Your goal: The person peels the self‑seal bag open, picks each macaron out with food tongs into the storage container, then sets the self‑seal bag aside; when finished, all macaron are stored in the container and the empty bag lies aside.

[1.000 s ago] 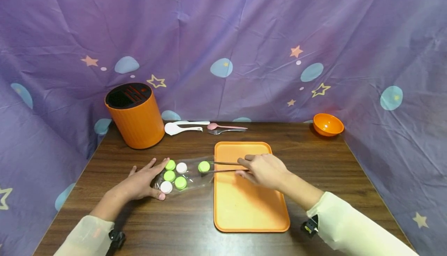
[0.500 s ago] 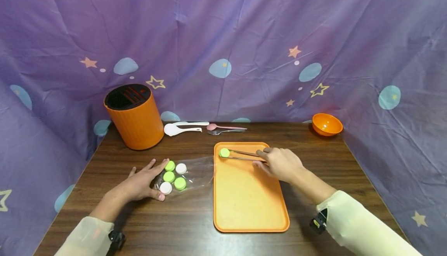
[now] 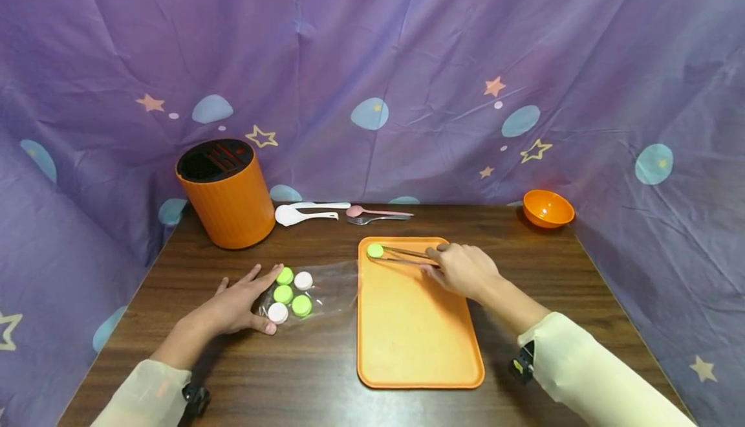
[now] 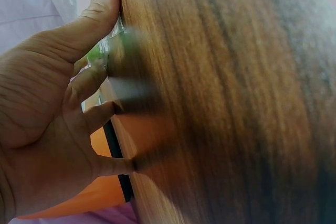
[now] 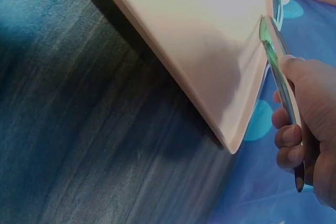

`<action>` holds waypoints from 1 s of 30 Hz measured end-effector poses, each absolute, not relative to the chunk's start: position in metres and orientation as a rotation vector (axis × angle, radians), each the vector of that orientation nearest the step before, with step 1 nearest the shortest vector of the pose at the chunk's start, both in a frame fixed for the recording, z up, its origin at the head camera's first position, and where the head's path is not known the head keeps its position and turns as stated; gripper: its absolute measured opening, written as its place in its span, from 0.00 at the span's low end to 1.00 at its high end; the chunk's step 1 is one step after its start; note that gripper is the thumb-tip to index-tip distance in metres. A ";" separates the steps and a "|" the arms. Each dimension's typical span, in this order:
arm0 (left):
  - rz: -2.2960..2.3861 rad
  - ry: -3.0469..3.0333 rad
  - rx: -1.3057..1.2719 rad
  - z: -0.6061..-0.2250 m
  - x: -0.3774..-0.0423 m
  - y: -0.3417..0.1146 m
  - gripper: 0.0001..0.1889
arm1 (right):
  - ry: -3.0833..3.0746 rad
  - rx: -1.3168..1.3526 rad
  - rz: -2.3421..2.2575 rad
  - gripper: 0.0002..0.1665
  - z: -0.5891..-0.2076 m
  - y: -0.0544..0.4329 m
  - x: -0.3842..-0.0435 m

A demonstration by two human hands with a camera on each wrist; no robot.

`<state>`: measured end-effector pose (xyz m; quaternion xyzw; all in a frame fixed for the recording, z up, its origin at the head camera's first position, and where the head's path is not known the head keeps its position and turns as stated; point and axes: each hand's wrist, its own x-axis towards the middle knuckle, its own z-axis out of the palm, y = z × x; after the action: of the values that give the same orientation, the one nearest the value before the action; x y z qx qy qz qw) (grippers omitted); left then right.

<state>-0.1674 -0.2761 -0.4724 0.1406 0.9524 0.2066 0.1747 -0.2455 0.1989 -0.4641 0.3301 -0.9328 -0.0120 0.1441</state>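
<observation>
My right hand (image 3: 462, 270) grips metal tweezers (image 3: 407, 255) over the far left corner of the orange tray (image 3: 416, 343). A green cap (image 3: 375, 250) sits between the tweezer tips, at the tray's corner. The right wrist view shows the tweezers (image 5: 281, 85) in my fingers beside the tray's edge (image 5: 231, 129). My left hand (image 3: 235, 304) lies flat on the table, fingers straight, pressing a clear plastic bag (image 3: 326, 288). On the bag lie several green and white caps (image 3: 291, 294). The left wrist view shows my fingers (image 4: 89, 85) spread on the wood.
An orange cylindrical holder (image 3: 226, 193) stands at the back left. White spoons (image 3: 302, 213), a pink spoon (image 3: 375, 211) and a fork (image 3: 372, 220) lie along the back edge. An orange bowl (image 3: 546, 208) sits at the back right. Purple cloth surrounds the table.
My right hand carried a green cap in the tweezers from the bag's right end to the tray's far left corner. The left hand stayed on the bag.
</observation>
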 end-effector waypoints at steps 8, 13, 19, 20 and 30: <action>0.585 2.695 0.404 -0.474 -0.167 -0.276 0.68 | -2.738 0.937 -0.024 0.17 -0.466 0.198 -0.245; 0.587 2.693 0.401 -0.473 -0.168 -0.276 0.69 | -2.751 0.936 -0.020 0.18 -0.463 0.201 -0.244; 0.578 2.700 0.397 -0.474 -0.168 -0.276 0.69 | -2.701 0.937 -0.012 0.20 -0.456 0.203 -0.242; 0.576 2.701 0.397 -0.474 -0.168 -0.276 0.69 | -2.688 0.940 -0.006 0.20 -0.454 0.203 -0.241; 0.587 2.702 0.408 -0.475 -0.168 -0.276 0.69 | -2.647 1.035 0.112 0.24 -0.441 0.198 -0.225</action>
<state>-0.1683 -0.2761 -0.4746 0.1439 0.9523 0.2068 0.1725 -0.2253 0.1985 -0.4413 0.3598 -0.9204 0.0390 0.1481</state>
